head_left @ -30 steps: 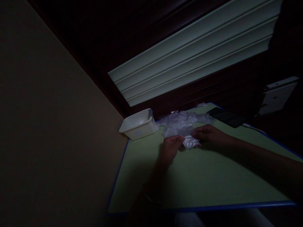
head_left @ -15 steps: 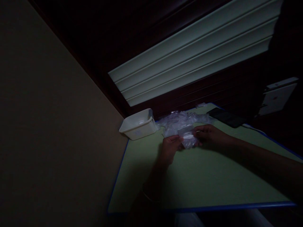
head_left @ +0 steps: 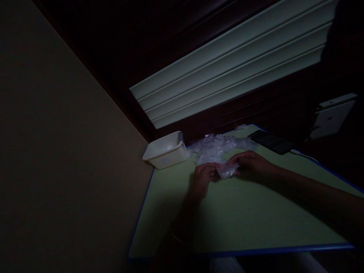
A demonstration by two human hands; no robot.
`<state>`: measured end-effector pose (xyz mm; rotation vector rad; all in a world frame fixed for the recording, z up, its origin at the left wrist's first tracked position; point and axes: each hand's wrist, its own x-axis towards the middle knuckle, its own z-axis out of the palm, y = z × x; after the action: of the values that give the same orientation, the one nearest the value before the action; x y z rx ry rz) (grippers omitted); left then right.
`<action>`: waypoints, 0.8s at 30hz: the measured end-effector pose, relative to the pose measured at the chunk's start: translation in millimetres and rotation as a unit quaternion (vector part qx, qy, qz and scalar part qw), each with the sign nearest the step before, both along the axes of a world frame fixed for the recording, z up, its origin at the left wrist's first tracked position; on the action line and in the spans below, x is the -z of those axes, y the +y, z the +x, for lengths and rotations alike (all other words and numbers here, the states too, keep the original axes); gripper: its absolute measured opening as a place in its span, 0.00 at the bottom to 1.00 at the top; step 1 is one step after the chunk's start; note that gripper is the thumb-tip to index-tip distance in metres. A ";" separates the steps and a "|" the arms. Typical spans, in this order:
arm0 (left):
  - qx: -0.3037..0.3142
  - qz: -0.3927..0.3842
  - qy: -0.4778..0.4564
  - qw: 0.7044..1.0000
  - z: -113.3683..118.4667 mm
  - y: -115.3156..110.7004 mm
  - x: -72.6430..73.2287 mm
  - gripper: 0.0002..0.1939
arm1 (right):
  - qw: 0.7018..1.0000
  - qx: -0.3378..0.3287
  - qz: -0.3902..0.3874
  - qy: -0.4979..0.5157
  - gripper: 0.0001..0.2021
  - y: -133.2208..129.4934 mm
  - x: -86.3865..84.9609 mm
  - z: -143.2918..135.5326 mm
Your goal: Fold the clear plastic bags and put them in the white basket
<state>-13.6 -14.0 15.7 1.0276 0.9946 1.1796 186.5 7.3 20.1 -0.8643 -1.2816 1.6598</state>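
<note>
A small clear plastic bag [head_left: 226, 171] is stretched between my two hands above the green table. My left hand [head_left: 205, 175] pinches its left side, with thumb and fingers closed on it. On the other side, my right hand [head_left: 247, 161] grips the bag's right edge between thumb and fingers. The dim light hides whether anything lies inside the bag. Just behind the hands, a loose pile of clear plastic bags [head_left: 213, 148] spreads over the table.
A white plastic bin [head_left: 167, 155] stands at the table's far left corner, against the wall. A dark phone-like slab [head_left: 271, 141] with a white cable [head_left: 304, 154] lies at the right back. The green table [head_left: 241, 220] has a blue edge. A slatted panel [head_left: 233, 64] rises behind.
The bag's upper part has folded down, so less of it shows above my fingers. My hands have drawn slightly closer together, both still holding it.
</note>
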 end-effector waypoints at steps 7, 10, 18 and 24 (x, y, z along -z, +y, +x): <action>-0.014 0.054 0.069 0.996 1.1 0.2 2.6 0.18 | 0.994 0.017 0.085 -0.067 0.16 4.4 -2.4 6.6; -0.014 0.068 0.078 0.994 3.7 -0.5 3.0 0.19 | 0.984 0.044 0.125 -0.120 0.21 3.3 -5.2 5.8; -0.014 0.071 0.097 0.993 4.1 1.0 8.4 0.27 | 0.981 0.023 0.113 -0.157 0.18 -1.1 -2.3 1.1; -0.004 0.024 0.086 0.996 3.4 3.4 12.6 0.23 | 0.984 0.046 0.109 -0.137 0.18 3.2 0.7 2.6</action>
<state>-10.1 -10.6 3.1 1.1792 1.1112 1.1402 189.1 10.5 19.5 -1.0251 -1.5529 1.3315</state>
